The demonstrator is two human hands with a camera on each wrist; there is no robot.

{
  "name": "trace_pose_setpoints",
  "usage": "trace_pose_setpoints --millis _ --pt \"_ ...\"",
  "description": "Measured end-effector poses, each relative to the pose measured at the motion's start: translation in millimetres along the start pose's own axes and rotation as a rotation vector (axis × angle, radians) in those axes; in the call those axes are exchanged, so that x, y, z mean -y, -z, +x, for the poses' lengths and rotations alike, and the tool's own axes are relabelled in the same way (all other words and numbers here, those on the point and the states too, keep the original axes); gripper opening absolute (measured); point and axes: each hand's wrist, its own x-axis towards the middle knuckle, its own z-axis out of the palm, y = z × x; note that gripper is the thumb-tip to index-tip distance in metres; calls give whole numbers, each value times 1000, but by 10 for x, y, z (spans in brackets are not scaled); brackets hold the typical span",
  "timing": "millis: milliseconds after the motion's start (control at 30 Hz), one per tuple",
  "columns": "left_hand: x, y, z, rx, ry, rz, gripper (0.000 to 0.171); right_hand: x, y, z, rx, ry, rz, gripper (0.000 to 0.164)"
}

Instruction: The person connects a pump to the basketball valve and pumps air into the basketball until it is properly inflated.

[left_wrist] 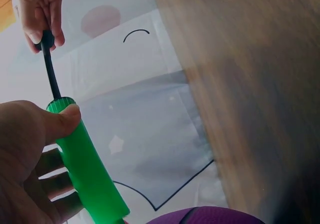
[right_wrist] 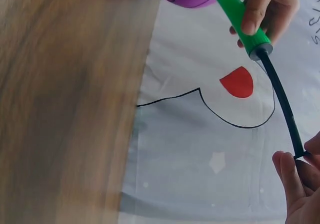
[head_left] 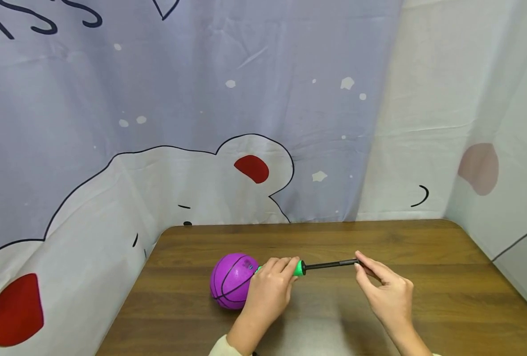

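Observation:
A purple ball (head_left: 233,283) with black seam lines is on the wooden table, left of both hands. My left hand (head_left: 269,287) grips the green barrel of a hand pump (left_wrist: 90,169), its thumb along the barrel near the collar. The pump's nozzle end meets the ball in the right wrist view, though the exact joint is too small to make out. A black rod (head_left: 330,265) extends far out of the barrel. My right hand (head_left: 388,296) pinches the black handle at the rod's far end between thumb and fingers.
The wooden table (head_left: 441,277) reaches back to a printed cloth (head_left: 192,183) hanging behind it. More cloth (head_left: 508,148) hangs along the right side, close to the table's edge.

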Motion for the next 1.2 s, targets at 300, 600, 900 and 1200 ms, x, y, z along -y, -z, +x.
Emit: trace_pose_setpoints --millis 300,600,900,1200 --pt "-17 4 13 -17 -16 23 46 66 -29 -18 9 -57 -5 32" --pt "-97 -37 33 -47 -62 123 47 215 -479 -262 3 47 66 37" --pt "-134 -27 27 -3 -19 57 44 214 -489 -239 77 99 102 36" --pt "-80 -6 15 8 26 3 45 61 -135 -39 -6 54 9 35"
